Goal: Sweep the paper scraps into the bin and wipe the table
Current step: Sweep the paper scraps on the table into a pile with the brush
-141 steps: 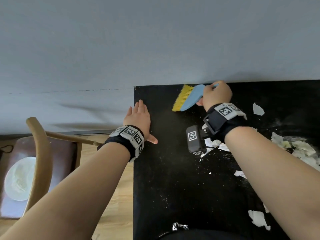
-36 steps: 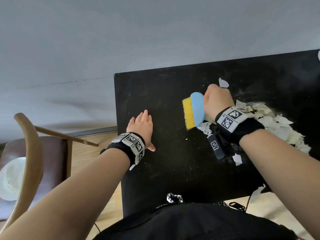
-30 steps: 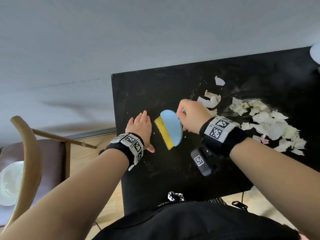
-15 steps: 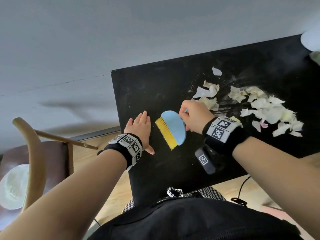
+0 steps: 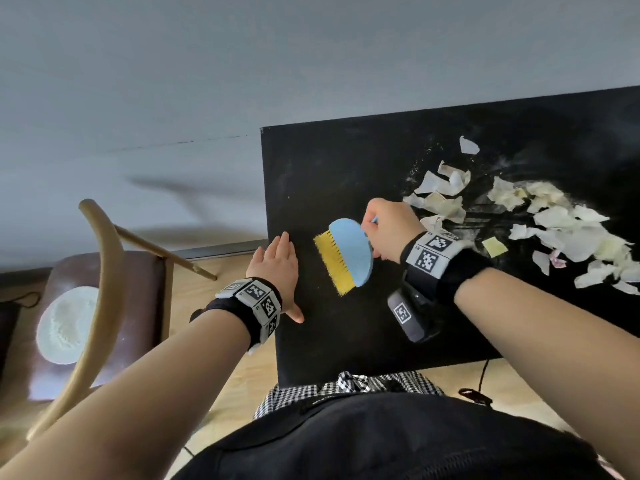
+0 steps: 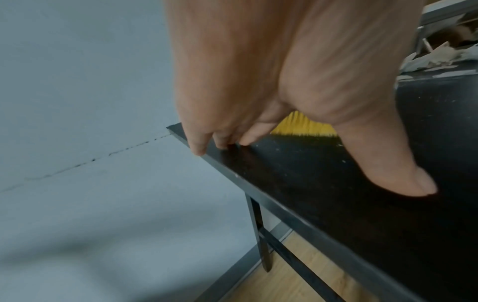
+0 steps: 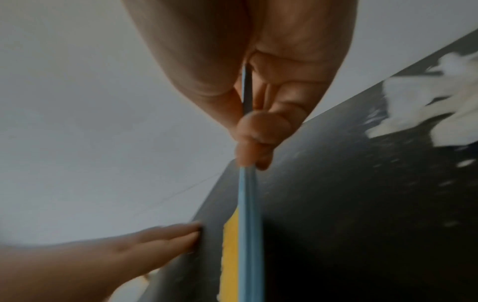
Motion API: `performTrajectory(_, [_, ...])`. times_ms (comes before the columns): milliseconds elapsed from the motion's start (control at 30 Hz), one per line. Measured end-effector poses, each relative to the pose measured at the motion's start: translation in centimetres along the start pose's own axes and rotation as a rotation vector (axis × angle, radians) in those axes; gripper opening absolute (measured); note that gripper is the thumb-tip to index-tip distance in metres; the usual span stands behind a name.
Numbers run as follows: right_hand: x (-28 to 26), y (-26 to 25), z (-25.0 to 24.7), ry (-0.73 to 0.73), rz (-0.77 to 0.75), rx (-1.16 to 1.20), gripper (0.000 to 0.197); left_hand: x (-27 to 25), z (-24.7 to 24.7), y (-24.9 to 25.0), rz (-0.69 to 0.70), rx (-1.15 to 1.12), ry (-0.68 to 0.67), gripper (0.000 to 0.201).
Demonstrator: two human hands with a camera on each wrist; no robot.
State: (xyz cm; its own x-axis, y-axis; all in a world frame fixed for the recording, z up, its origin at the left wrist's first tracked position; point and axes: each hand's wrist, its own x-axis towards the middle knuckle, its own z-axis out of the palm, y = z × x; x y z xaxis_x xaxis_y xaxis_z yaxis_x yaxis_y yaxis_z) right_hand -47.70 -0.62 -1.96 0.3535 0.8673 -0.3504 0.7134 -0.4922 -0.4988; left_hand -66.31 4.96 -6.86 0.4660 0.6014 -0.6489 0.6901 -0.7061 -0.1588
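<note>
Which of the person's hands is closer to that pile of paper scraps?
Right. The right hand, holding the brush, is beside the paper scraps; the left hand rests at the table's far edge.

hands: two, a left hand (image 5: pixel 275 263) and a right hand (image 5: pixel 389 230)
brushes: one blue brush with yellow bristles (image 5: pixel 349 256)
tables: one black table (image 5: pixel 346 168)
paper scraps: too many to count exactly, a loose heap of white paper scraps (image 5: pixel 561 233)
yellow scraps: one yellow paper scrap (image 5: pixel 494 246)
chairs: one wooden chair (image 5: pixel 100 282)
wrist bands with markers: two, a left wrist band (image 5: pixel 254 301) and a right wrist band (image 5: pixel 434 252)
</note>
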Motion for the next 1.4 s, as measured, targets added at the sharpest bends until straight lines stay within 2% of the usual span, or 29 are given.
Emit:
performTrajectory(133, [0.8, 3.3, -3.1, 0.224, 0.101, -0.145, 0.017, -0.9, 0.8, 1.2, -0.048, -0.036, 0.002, 0.138])
performTrajectory(200, [0.1, 2.9, -3.6, 0.259, 0.044, -0.137, 0.017, -1.2, 1.0, 1.6, -0.071, -0.048, 0.005, 0.137])
performTrajectory(233, [-0.5, 2.4, -3.4, 0.239, -0.017, -0.105, 0.016, -1.5, 1.1, 1.9, -0.080, -0.052, 0.004, 0.137])
performTrajectory(300, [-2.2, 1.0, -1.8, 0.109, -0.133, 0.003, 0.014, -2.0, 1.4, 2.3, -0.095, -0.066, -0.003, 0.137])
performTrajectory(400, [-4.4, 0.1, 1.1, -0.162, -0.158, 0.070, 0.013, -2.9, 1.9, 3.2, -0.120, -0.079, -0.021, 0.139])
performTrajectory(433, [-4.6, 0.6, 1.6, -0.179, -0.154, 0.045, 0.013, -3.2, 2.1, 3.5, -0.127, -0.084, -0.025, 0.139])
performTrajectory(467, [-4.4, 1.4, 1.6, -0.148, -0.139, 0.018, 0.013, -3.4, 2.3, 3.8, -0.133, -0.094, -0.026, 0.138])
performTrajectory(600, [-3.3, 5.3, -1.3, 0.139, -0.039, -0.119, 0.018, -4.3, 2.9, 5.3, -0.144, -0.113, -0.019, 0.136])
performTrajectory(700, [-4.0, 6.2, -3.4, 0.256, -0.075, -0.145, 0.020, -4.7, 3.1, 6.4, -0.138, -0.125, -0.009, 0.135])
performTrajectory(767, [-5.2, 5.8, -3.3, 0.199, -0.148, -0.084, 0.017, -4.8, 3.2, 7.1, -0.133, -0.144, -0.003, 0.135])
performTrajectory(867, [-7.4, 5.2, -1.5, -0.097, -0.207, 0.053, 0.012, -5.0, 3.2, 8.2, -0.123, -0.173, 0.008, 0.134])
performTrajectory(933, [-7.7, 6.1, -1.0, -0.182, -0.178, 0.030, 0.013, -5.1, 3.3, 8.9, -0.115, -0.169, 0.013, 0.132])
performTrajectory(1000, [-7.2, 7.9, -1.7, -0.113, -0.102, -0.038, 0.012, -5.2, 3.3, 9.5, -0.114, -0.166, 0.012, 0.132])
performTrajectory(1100, [-6.2, 10.7, -3.9, 0.075, -0.021, -0.114, 0.014, -5.2, 3.3, 10.3, -0.117, -0.163, 0.010, 0.133])
performTrajectory(1200, [-6.5, 11.0, -5.2, 0.193, -0.069, -0.103, 0.015, -5.1, 3.1, 11.1, -0.102, -0.155, 0.010, 0.132])
performTrajectory(1267, [-7.4, 10.0, -4.9, 0.159, -0.133, -0.056, 0.014, -5.0, 2.8, 11.6, -0.090, -0.150, 0.015, 0.131])
performTrajectory(1400, [-9.4, 8.8, -2.3, -0.111, -0.194, 0.002, 0.012, -4.6, 2.1, 12.3, -0.071, -0.131, 0.035, 0.129])
